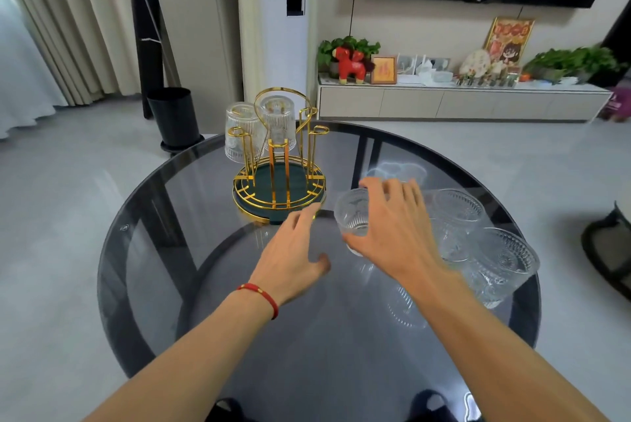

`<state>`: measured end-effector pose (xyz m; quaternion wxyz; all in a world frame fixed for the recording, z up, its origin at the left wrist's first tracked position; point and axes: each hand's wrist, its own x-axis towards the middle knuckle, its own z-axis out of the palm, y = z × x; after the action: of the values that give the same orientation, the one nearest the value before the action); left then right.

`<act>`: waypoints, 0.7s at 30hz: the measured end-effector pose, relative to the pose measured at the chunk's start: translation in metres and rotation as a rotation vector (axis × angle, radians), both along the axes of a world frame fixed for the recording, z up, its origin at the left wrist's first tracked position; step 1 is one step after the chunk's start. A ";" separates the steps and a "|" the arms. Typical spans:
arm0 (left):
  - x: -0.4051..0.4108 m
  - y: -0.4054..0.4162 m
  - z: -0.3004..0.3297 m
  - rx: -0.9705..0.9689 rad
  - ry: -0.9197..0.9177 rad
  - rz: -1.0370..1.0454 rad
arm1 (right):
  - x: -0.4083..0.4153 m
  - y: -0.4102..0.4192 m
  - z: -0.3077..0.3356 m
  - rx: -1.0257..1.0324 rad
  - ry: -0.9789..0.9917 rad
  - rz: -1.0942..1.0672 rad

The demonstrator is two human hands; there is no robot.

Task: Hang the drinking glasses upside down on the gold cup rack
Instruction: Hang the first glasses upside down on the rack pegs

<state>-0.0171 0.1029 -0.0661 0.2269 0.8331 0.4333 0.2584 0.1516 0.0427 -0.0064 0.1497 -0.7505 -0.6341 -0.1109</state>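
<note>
The gold cup rack (279, 179) with a dark green base stands at the far middle of the round glass table. Two ribbed clear glasses hang upside down on its back posts, one at the left (240, 135) and one in the centre (278, 123). My right hand (392, 220) grips an upright ribbed glass (353, 213) from the side, just right of the rack's base. My left hand (293, 251) stretches toward the rack's base with straight fingers, its fingertips at the base rim. More ribbed glasses (457, 217) (505, 261) stand to the right.
The dark round glass table (164, 251) fills the lower view, its right edge close to the standing glasses. A black bin (174, 116) sits on the floor behind, and a low white TV cabinet (461, 104) lines the far wall.
</note>
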 end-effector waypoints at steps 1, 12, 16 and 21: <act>0.002 -0.001 0.000 -0.030 -0.024 -0.030 | -0.005 -0.002 0.000 0.033 0.086 0.058; -0.002 -0.003 0.031 -0.353 -0.660 0.068 | -0.015 -0.003 -0.005 0.014 0.973 0.277; -0.005 0.005 0.038 -0.729 -1.027 0.080 | -0.018 -0.002 -0.011 -0.171 1.197 0.183; -0.005 0.005 0.037 -0.793 -1.084 0.012 | -0.023 0.001 -0.007 -0.069 1.485 0.171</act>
<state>-0.0219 0.1080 -0.0296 0.6998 0.4366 0.3246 0.4629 0.1285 0.0436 -0.0130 0.5230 -0.5803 -0.4255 0.4568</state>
